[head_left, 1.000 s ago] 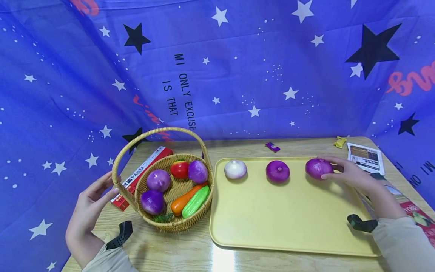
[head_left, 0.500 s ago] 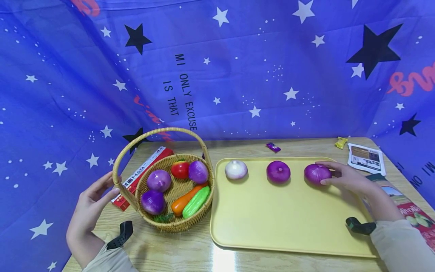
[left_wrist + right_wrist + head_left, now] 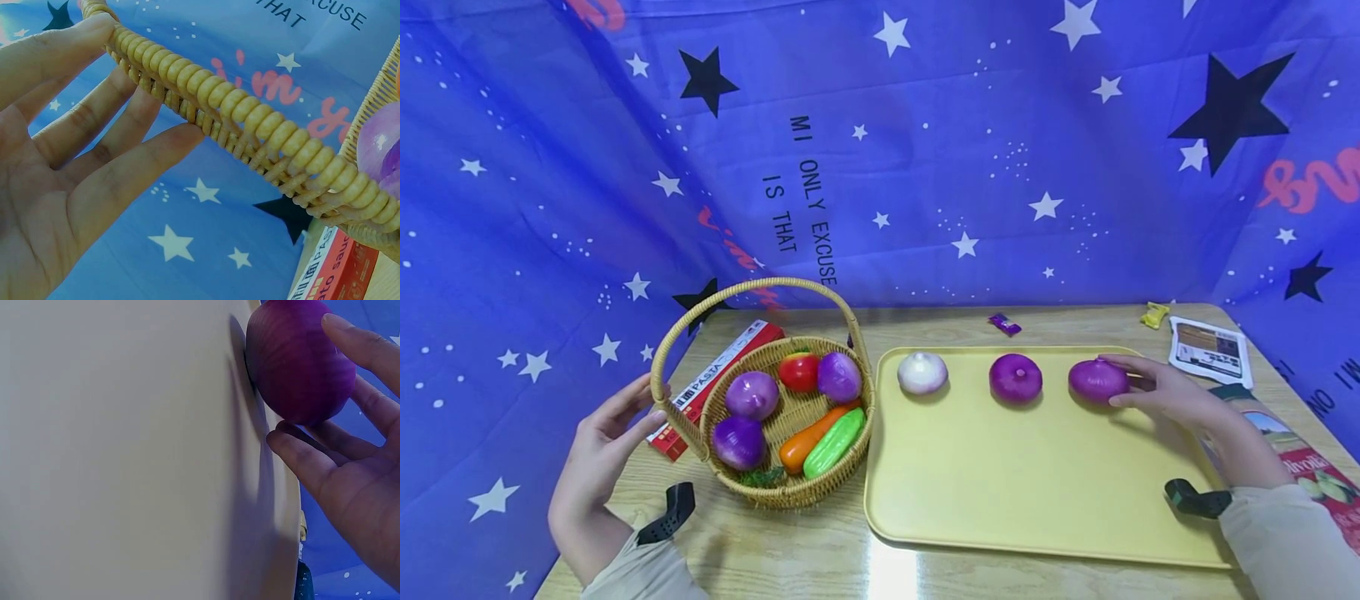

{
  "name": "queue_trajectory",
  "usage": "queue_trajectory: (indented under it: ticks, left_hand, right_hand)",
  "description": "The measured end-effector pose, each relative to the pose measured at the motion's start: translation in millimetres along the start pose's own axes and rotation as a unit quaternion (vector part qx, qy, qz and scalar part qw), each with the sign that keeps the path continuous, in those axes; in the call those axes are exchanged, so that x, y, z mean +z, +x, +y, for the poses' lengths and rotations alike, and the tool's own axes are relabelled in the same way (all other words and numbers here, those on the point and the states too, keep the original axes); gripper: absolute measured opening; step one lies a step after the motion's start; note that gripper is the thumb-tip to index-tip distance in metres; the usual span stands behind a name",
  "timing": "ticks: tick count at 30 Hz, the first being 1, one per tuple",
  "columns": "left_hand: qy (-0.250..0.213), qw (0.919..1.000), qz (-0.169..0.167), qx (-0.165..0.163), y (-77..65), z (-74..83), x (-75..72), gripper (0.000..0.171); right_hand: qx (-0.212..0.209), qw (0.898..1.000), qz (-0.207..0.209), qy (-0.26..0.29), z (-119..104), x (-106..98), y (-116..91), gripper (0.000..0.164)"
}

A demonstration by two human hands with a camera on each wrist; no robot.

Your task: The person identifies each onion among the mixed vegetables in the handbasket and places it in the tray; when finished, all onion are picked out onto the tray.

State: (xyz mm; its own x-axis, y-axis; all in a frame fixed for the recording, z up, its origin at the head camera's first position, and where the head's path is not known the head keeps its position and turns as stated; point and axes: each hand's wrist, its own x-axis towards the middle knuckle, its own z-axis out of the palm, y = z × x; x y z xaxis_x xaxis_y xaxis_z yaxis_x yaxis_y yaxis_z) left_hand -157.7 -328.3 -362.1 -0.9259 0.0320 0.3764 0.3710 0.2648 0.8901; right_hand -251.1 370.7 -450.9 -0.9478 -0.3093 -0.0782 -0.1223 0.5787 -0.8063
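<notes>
My left hand [image 3: 591, 471] pinches the side of the wicker basket's handle [image 3: 250, 119], thumb on one side and fingertips against the other. The basket [image 3: 790, 496] holds several purple onions [image 3: 751, 395], a red tomato-like piece [image 3: 799, 372], an orange carrot [image 3: 812, 439] and a light green, long vegetable [image 3: 835, 442]. My right hand [image 3: 1180, 404] holds a purple onion [image 3: 1097, 382] at the tray's far right, thumb on its side; one finger lies apart from it in the right wrist view. A second purple onion [image 3: 1015, 378] and a white-purple onion [image 3: 922, 373] rest on the tray [image 3: 1037, 492].
A red pasta box [image 3: 673, 446] lies behind the basket at left. Beyond the tray are a purple wrapped sweet [image 3: 1004, 324] and a yellow one [image 3: 1154, 314]. A white packet [image 3: 1210, 350] and an olive-pictured bag [image 3: 1311, 467] lie at right. A blue star cloth [image 3: 925, 167] hangs behind.
My right hand has shifted the right-hand onion slightly left and nearer along the tray. The left hand stays at the basket handle. The view has shifted a little.
</notes>
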Motion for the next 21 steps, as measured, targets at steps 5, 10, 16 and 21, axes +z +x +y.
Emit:
queue_trajectory:
  ticks: [5,10,16,21]
  left_hand:
    - [0.005,1.0,0.002,0.002,0.5,0.1,0.0,0.047]
    - [-0.004,0.9999,-0.001,0.009,1.4,-0.1,0.2,0.047]
    - [-0.003,1.0,-0.005,0.008,1.7,-1.1,-1.1,0.047]
    - [0.002,1.0,-0.007,0.003,0.8,-1.1,-1.6,0.047]
  right_hand:
    - [-0.004,1.0,0.0,0.021,1,0,1,0.072]
    - [-0.009,0.999,0.027,-0.017,-2,-9,-1,0.07]
    - [-0.017,0.998,0.048,-0.036,-12,-21,-2,0.068]
    - [-0.009,0.998,0.045,-0.045,-24,-23,-2,0.069]
